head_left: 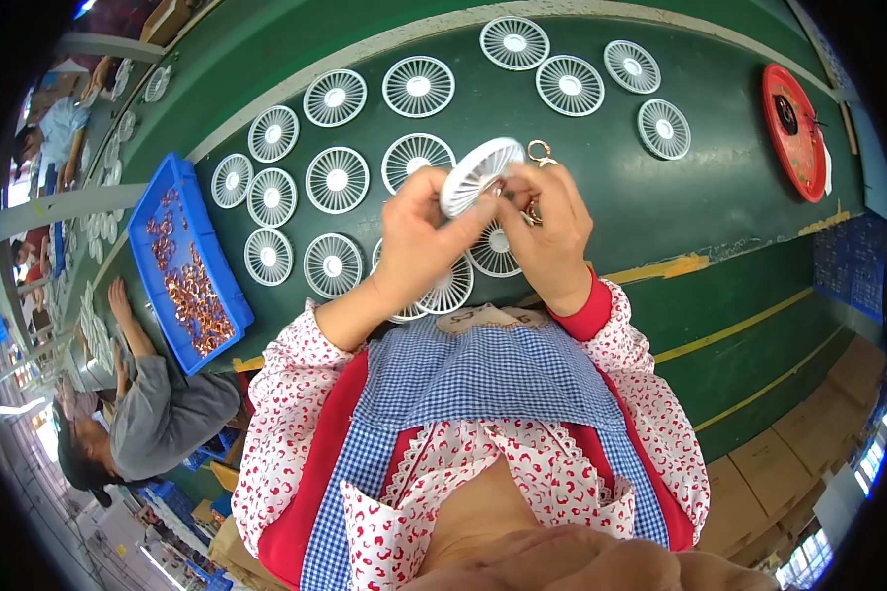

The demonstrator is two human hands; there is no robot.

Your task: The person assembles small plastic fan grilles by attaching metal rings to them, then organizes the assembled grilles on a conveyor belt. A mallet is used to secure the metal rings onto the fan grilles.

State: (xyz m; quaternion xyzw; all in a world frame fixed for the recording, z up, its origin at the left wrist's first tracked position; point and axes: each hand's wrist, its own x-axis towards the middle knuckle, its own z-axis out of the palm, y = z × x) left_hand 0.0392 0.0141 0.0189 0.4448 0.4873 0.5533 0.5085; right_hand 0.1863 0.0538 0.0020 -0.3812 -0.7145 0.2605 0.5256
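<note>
While the left hand grips a white spoked disc by its rim, fingers and thumb closed on it, the right hand meets the disc's right side with thumb and fingertips drawn together. The held disc is tilted, slightly blurred, and raised above the green surface, near its middle. Coppery pieces show among the right hand's fingers; a coppery ring appears just beyond them, though whether it is held or lies on the surface cannot be told. Similar discs lie flat in loose rows to the left, some partly hidden by the hands and forearms; four more lie on the far side, right of the middle. At the left stands a blue tray containing many coppery rings. At the far right rests a red tray bearing a dark object. A co-worker in a grey top occupies the left.
</note>
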